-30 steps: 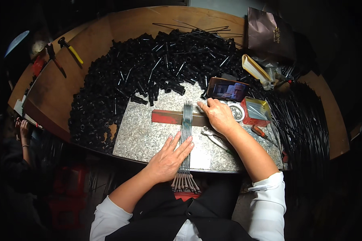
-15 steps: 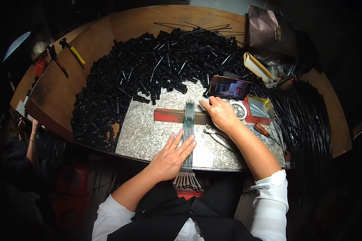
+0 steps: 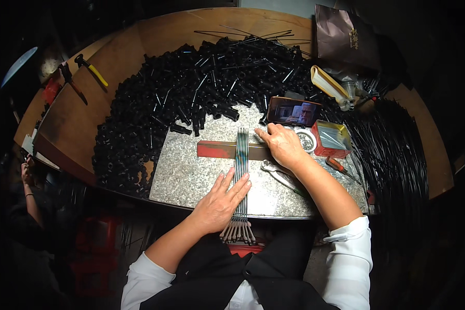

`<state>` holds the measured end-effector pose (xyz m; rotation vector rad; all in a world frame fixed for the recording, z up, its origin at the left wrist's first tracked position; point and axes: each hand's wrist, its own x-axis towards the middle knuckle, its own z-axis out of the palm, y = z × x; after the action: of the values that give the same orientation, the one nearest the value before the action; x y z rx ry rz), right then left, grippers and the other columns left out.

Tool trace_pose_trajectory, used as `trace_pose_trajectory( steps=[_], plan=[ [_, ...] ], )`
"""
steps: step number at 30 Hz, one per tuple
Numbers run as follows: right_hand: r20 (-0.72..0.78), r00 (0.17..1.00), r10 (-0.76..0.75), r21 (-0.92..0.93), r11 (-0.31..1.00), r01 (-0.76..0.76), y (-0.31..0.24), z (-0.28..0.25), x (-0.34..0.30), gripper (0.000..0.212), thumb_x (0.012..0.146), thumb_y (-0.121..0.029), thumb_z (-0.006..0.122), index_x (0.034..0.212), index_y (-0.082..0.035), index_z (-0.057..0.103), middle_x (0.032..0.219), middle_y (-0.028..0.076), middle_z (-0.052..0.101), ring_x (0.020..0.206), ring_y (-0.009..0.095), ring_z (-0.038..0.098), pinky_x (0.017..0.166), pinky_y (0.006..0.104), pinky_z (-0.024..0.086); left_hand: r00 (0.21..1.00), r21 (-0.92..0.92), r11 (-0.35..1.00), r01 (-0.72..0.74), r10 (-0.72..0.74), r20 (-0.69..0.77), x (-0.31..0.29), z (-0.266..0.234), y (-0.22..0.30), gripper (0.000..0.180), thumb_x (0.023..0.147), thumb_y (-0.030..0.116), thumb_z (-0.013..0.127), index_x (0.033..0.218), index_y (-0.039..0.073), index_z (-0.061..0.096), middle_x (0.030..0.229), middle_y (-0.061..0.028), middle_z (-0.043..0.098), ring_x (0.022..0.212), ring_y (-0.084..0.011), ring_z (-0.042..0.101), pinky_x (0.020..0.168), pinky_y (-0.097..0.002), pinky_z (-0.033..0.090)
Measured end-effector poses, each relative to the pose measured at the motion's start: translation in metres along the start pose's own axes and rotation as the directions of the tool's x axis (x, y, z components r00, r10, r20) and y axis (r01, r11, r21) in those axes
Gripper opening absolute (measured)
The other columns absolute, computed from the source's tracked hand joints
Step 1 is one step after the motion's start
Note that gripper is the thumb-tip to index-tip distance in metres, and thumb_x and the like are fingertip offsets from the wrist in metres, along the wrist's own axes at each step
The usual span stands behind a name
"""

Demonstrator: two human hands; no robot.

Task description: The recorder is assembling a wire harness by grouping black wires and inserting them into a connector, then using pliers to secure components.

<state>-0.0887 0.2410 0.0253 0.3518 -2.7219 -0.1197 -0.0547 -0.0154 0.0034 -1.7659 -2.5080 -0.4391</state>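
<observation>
A row of thin metal rods (image 3: 242, 155), which look like umbrella ribs, lies side by side across a red and brown bar (image 3: 214, 149) on the speckled stone slab (image 3: 175, 178). Their near ends have greyish tips and stick out past the slab's front edge. My left hand (image 3: 218, 205) rests flat on the rods with its fingers stretched out. Just right of the rods' far ends is my right hand (image 3: 284, 146), thumb and forefinger close together and the other fingers curled. Whatever it pinches is too small to make out. Metal pliers (image 3: 280, 175) lie beneath my right forearm.
Black tubular parts (image 3: 191, 82) are heaped behind and left. A propped phone (image 3: 296, 112), a white round dish (image 3: 307, 140), a red box of thin pins (image 3: 331, 139) and a screwdriver (image 3: 336, 165) are on the right, beside long black rods (image 3: 398, 150). Another person's hand (image 3: 28, 173) shows far left.
The view has shifted slightly. My left hand stays on the rods, and my right hand has barely moved beside their far ends. The other person's hand at far left has moved left.
</observation>
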Motion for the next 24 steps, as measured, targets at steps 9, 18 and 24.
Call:
trace_pose_trajectory(
  steps=[9,18,24],
  plan=[
    [-0.052,0.998,-0.035,0.017,0.999,0.036,0.0007,0.0005,0.0005,0.034,0.079,-0.012,0.052,0.112,-0.011,0.062,0.082,0.009,0.055,0.080,0.024,0.060,0.065,0.0361,0.051,1.000,0.000,1.000,-0.011,0.011,-0.019,0.0007,-0.0010,0.0002,0.058,0.084,0.013,0.049,0.138,-0.001,0.034,0.147,-0.0170,0.027,0.135,-0.0441,0.022,0.109,-0.0529,0.023],
    [-0.030,1.000,-0.007,-0.010,1.000,0.007,0.0012,0.0010,0.0010,0.035,0.079,-0.012,0.052,0.112,-0.010,0.062,0.082,0.009,0.055,0.080,0.024,0.059,0.065,0.0359,0.051,1.000,0.024,1.000,-0.014,0.014,-0.014,0.0005,-0.0005,-0.0005,0.058,0.083,0.009,0.048,0.138,-0.001,0.034,0.147,-0.0175,0.027,0.135,-0.0445,0.023,0.108,-0.0533,0.024],
    [-0.050,0.998,-0.025,-0.005,1.000,0.025,0.0008,0.0005,-0.0001,0.034,0.079,-0.012,0.052,0.111,-0.010,0.062,0.082,0.010,0.055,0.079,0.024,0.060,0.064,0.0361,0.051,1.000,0.032,0.999,-0.012,0.013,-0.008,0.0007,-0.0001,0.0000,0.059,0.081,0.006,0.048,0.138,-0.001,0.035,0.147,-0.0175,0.027,0.135,-0.0448,0.023,0.108,-0.0537,0.025]
  ],
)
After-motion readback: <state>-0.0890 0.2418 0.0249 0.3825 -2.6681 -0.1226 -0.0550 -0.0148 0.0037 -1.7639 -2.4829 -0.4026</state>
